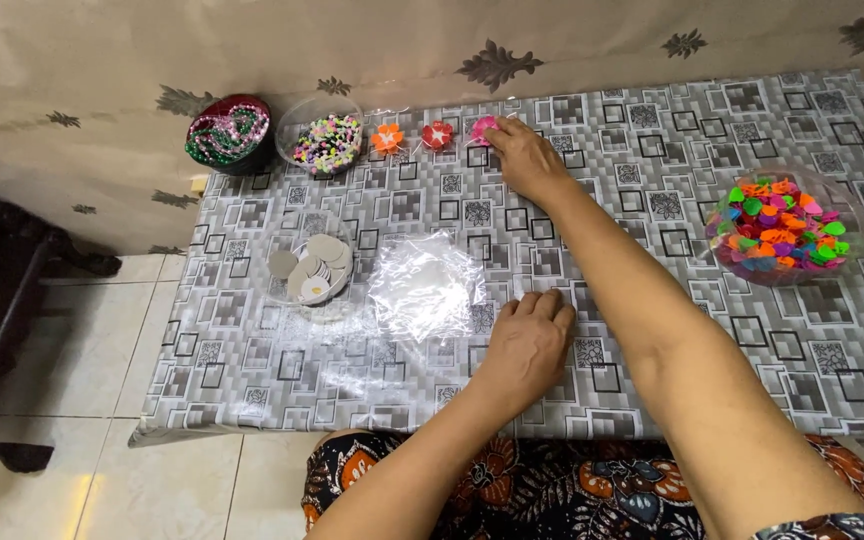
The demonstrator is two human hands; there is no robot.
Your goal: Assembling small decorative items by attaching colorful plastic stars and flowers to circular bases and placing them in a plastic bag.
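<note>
Head view, read from left to right. At the far left edge of the patterned table (652, 400), a dark round bowl of green and red beads (228, 133) is seen, with a clear bowl of mixed pale beads (328, 143) at its 3 o'clock. Below these, toward 6 o'clock, a clear dish of grey round discs (312, 268) is set, and a sheet of clear plastic film (424, 285) is spread just beside it at 3 o'clock.

The left hand (527, 345) is laid flat on the table, palm down, fingers together and closed on nothing; its fingertips are placed at the film's 4 o'clock edge, touching or nearly so.

Along the far edge a row of three small flowers is arranged: an orange flower (387, 137), a red flower (437, 134) and a pink flower (482, 127). The right hand (525, 158) is extended across the table to this row; the pink flower is found at 10 o'clock from the knuckles, directly at the fingertips. The fingers are loosely curled onto it, though whether it is pinched or merely touched cannot be told. The row's long axis is run from 9 to 3 o'clock, and the right hand is plainly the nearer.

At the far right, a clear bowl of bright foam petals (780, 225) is stood, well apart from both hands.
</note>
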